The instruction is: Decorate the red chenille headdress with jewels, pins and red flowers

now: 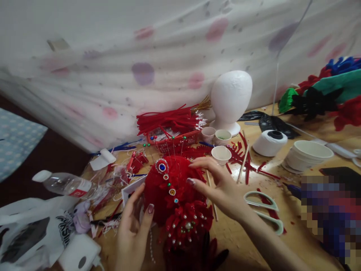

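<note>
A red velvety headpiece [158,192] sits on the table in front of me. A row of round gems, topped by a blue one [162,168], runs down it, and bead-headed pins stick up from its top. At its near end is a red flower [188,225] dotted with white and green beads. My left hand [137,222] grips the headpiece's left side, thumb toward me. My right hand [217,184] is at its right side, fingers curved and thumb apart from the index finger; nothing shows between them. Whether those fingertips touch the velvet is hard to tell.
Behind stand a basket [180,142] of red stems, paper cups [221,155] and a white foam head [231,98]. Scissors [262,210], a thread cone [270,143] and stacked bowls [307,156] lie right. Left are a plastic bottle [66,184] and a white bag [25,214].
</note>
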{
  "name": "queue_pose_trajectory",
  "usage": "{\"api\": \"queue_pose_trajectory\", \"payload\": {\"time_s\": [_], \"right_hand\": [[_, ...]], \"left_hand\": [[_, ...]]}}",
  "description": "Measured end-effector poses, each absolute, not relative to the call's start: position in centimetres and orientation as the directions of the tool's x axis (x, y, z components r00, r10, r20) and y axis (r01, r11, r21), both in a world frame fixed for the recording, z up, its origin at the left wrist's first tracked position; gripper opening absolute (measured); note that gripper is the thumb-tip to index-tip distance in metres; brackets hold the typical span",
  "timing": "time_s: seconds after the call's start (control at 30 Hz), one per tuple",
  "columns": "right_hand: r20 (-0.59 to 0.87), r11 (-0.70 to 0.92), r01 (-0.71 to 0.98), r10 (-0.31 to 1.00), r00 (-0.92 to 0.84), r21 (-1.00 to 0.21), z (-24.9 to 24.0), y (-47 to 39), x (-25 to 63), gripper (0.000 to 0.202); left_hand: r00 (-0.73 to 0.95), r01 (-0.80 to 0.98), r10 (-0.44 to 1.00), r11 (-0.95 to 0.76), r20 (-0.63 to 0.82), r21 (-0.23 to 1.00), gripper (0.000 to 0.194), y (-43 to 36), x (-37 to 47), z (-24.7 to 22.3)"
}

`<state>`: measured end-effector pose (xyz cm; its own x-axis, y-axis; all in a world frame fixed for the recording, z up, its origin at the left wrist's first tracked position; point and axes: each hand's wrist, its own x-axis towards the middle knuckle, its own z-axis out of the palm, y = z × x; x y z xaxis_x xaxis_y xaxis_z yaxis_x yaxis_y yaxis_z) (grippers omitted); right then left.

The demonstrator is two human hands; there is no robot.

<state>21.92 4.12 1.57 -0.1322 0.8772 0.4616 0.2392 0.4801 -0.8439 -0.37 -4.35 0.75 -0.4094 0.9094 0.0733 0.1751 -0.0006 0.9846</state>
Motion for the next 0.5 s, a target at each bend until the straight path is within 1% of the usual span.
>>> {"api": "queue_pose_trajectory", "payload": {"time_s": [0.03, 0.07, 0.13, 0.2, 0.23, 0.27, 0.3, 0.37, 0.4, 0.43, 0.5], "right_hand": [[0.433, 0.454, 0.216, 0.89, -0.139, -0.864, 1.1, 4.5, 21.4, 0.026], [0.409, 0.419, 0.21, 0.908, -0.091, -0.883, 0.6, 4.9, 21.1, 0.028], [0.4, 0.369, 0.215, 0.909, 0.12, -0.904, -0.2, 5.4, 21.5, 0.023], [0.434, 0.382, 0.23, 0.863, 0.257, -0.895, -0.4, 5.4, 22.2, 0.021], [0.471, 0.41, 0.254, 0.841, 0.265, -0.876, -0.4, 5.1, 22.5, 0.022], [0.516, 0.449, 0.289, 0.825, 0.229, -0.846, -0.2, 4.6, 22.7, 0.026], [0.568, 0.497, 0.334, 0.807, 0.16, -0.801, -0.1, 4.2, 22.7, 0.031], [0.646, 0.608, 0.398, 0.762, -0.048, -0.688, -0.3, 3.5, 22.6, 0.041], [0.65, 0.623, 0.415, 0.754, -0.094, -0.663, -0.6, 3.3, 22.6, 0.038], [0.64, 0.601, 0.431, 0.765, -0.068, -0.673, -0.9, 3.3, 22.7, 0.03], [0.567, 0.468, 0.441, 0.816, 0.117, -0.765, -1.4, 3.6, 23.1, 0.016]], "left_hand": [[-0.433, 0.159, 0.899, 0.008, 0.063, 0.987, 0.051, -4.8, -0.1, 0.6], [-0.457, 0.138, 0.888, 0.015, 0.05, 0.99, 0.051, -5.2, 0.2, 0.5], [-0.504, 0.086, 0.864, 0.033, 0.015, 0.996, 0.05, -6.0, 0.6, 0.0], [-0.545, 0.036, 0.838, 0.049, -0.021, 0.998, 0.049, -6.8, 0.7, -0.6], [-0.557, 0.017, 0.83, 0.06, -0.04, 0.998, 0.048, -7.1, 0.6, -1.0], [-0.56, 0.005, 0.827, 0.071, -0.056, 0.997, 0.047, -7.4, 0.5, -1.3], [-0.556, 0.002, 0.829, 0.081, -0.066, 0.997, 0.047, -7.7, 0.3, -1.6], [-0.551, 0.023, 0.832, 0.099, -0.07, 0.995, 0.049, -8.3, -0.1, -2.1], [-0.556, 0.038, 0.828, 0.107, -0.068, 0.993, 0.051, -8.6, -0.4, -2.2], [-0.568, 0.051, 0.82, 0.114, -0.065, 0.992, 0.053, -8.9, -0.6, -2.3], [-0.603, 0.061, 0.795, 0.128, -0.065, 0.99, 0.056, -9.4, -1.0, -2.4]]}}
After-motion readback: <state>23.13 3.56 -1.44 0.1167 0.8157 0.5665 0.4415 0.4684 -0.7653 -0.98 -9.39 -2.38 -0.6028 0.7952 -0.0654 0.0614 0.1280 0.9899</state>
